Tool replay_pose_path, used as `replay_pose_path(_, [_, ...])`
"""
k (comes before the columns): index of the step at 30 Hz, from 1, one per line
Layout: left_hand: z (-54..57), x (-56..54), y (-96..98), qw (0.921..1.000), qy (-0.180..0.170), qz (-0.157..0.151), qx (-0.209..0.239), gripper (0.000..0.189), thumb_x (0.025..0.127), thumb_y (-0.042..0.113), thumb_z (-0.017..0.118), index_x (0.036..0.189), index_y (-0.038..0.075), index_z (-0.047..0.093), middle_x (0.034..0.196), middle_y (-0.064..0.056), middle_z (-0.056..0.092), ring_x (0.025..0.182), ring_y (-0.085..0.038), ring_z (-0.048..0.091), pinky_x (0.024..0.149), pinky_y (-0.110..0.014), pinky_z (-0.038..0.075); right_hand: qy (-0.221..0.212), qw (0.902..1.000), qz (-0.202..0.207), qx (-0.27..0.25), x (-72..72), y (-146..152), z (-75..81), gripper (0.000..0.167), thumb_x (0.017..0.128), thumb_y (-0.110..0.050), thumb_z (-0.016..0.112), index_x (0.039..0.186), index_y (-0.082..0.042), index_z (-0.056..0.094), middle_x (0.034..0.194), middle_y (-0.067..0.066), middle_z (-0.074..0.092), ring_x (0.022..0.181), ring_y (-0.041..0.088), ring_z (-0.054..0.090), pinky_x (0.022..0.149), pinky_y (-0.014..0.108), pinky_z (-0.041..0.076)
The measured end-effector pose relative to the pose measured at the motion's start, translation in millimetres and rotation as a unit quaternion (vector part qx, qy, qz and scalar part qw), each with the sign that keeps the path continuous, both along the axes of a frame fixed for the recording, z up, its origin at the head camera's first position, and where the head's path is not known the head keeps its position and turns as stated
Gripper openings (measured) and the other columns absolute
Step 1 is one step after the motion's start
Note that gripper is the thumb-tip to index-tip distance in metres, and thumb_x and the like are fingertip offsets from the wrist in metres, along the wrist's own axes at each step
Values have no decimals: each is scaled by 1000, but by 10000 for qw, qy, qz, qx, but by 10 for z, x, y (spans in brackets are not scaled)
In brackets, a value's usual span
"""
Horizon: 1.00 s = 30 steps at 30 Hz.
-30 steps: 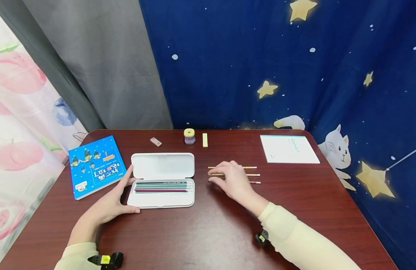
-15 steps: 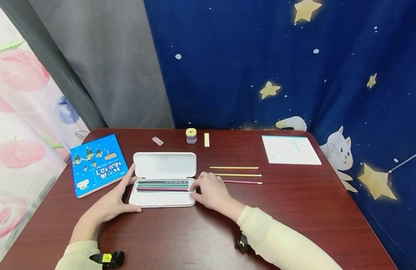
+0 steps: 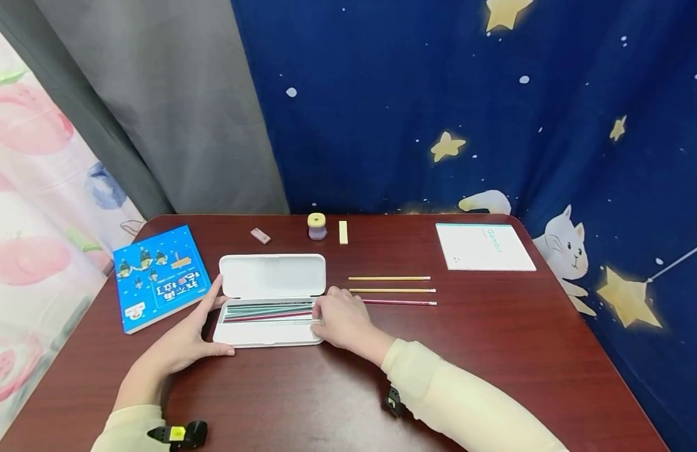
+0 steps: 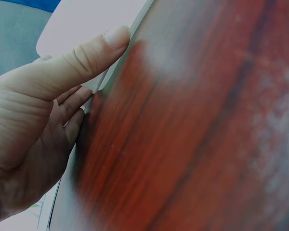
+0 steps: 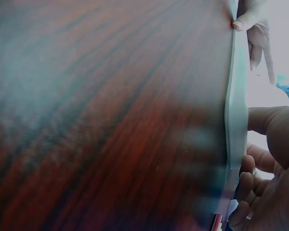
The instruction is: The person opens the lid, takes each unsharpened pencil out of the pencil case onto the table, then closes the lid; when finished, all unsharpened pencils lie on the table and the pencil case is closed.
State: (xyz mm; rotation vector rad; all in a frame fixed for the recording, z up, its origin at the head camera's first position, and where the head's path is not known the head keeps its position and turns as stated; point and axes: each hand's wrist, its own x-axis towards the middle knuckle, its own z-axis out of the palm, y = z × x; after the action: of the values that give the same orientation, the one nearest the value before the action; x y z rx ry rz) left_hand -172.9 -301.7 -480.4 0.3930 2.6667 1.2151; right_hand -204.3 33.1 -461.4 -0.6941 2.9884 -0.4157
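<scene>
An opened white pencil case (image 3: 258,336) lies on the table with several green, dark and red pencils (image 3: 269,312) in its tray. My left hand (image 3: 181,342) holds the case's left end, thumb at the front edge and fingers by the hinge side; the left wrist view shows the thumb (image 4: 89,60) along the rim. At the right end my right hand (image 3: 345,319) reaches over the rim and pinches pencil ends, which its fingers partly hide. Beside it lie two yellow pencils (image 3: 390,290) and a red pencil (image 3: 405,302), its left end behind the hand.
A blue book (image 3: 162,276) lies left of the case. Behind stand a pink-white eraser (image 3: 260,236), a yellow-topped sharpener-like pot (image 3: 317,227) and a yellow strip (image 3: 343,232). A white notebook (image 3: 485,248) lies at the back right. Curtains hang behind the table.
My right hand has moved left from the loose pencils to the case's right end. The pencils in the tray have shifted from level to slightly slanted. My left hand has stayed put.
</scene>
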Motion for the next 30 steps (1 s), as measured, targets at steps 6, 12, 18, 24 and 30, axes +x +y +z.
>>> replay_pose_path(6, [34,24,6,10000,-30,9,35,138,78,30,93,166,39,-12,161,-21,38,147,-45,30,111,-79,26,-107,9999,-12,-8,-31,-29,-35,11,84,-33,78,82,-28,69,89,-7,58,84,16,57,66,31,44])
replay_pose_path(12, [40,26,5,10000,-55,43,9,139,77,30,94,166,40,-12,161,-22,37,149,-46,27,111,-80,24,-169,9997,142,-119,-25,0,-55,16,86,-34,77,83,-27,63,88,-7,54,83,15,52,66,28,39])
replay_pose_path(18, [31,19,2,10000,17,37,-29,138,78,32,93,166,38,-13,161,-21,39,148,-45,30,111,-79,25,93,9983,381,-429,-6,55,-39,13,95,-45,76,97,-32,78,92,-9,55,81,12,48,69,28,37])
replay_pose_path(24, [26,10,-4,10000,62,-20,-24,137,79,34,93,166,37,-12,160,-21,39,148,-45,29,112,-79,23,496,9964,392,-560,-7,83,-10,10,95,-41,77,98,-35,84,94,-12,57,87,10,49,74,29,39])
replay_pose_path(30, [-10,-6,-17,10000,11,-4,-55,138,77,37,93,165,40,-13,162,-20,38,150,-45,27,113,-79,21,936,9913,207,-907,-32,179,73,7,93,-38,80,96,-33,85,98,-10,59,92,15,50,77,31,41])
